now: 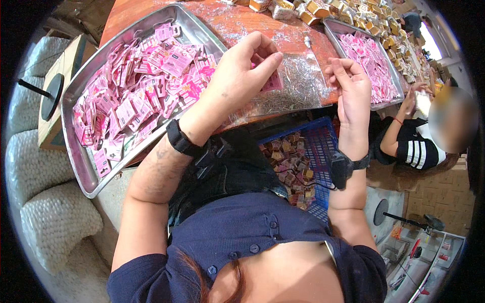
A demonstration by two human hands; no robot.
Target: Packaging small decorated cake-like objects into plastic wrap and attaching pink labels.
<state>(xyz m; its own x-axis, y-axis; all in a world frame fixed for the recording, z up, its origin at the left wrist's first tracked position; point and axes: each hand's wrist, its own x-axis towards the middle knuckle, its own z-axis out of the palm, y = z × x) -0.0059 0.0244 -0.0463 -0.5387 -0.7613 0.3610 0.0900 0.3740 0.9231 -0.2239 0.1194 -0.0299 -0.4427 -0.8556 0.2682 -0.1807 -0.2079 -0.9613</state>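
I've got a small pink card [273, 81] pinched in my left hand [237, 76], thumb above and forefinger stretched over it. It's flat, rectangular and bright pink, mostly hidden behind my fingers; I can't make out any detail on it. It sits above the near edge of the table [237, 22], over a clear bag of thin metal pins [298, 86] that glitters grey against the wood.

My right hand [353, 83] is up just beside it, fingers curled in, thumb and forefinger tips pressed together; whether something tiny sits between them I cannot tell.

The table is reddish-brown wood. At its left edge lies a big steel tray [86, 166] heaped with the same pink cards, tilted past the table's near corner. A second steel tray [389, 96] of pink cards sits toward the right edge, and along the far edge runs a row of small gold-and-white boxes [353, 12].

Below the table's near edge, by my lap, a blue plastic basket [323, 146] holds small brownish packets. Another person in a dark striped top [417, 146] sits at the right. White woven sacks [55, 217] are stacked on the left.

Both my forearms come up from below, each with a black wrist strap, wrists bent inward toward each other.
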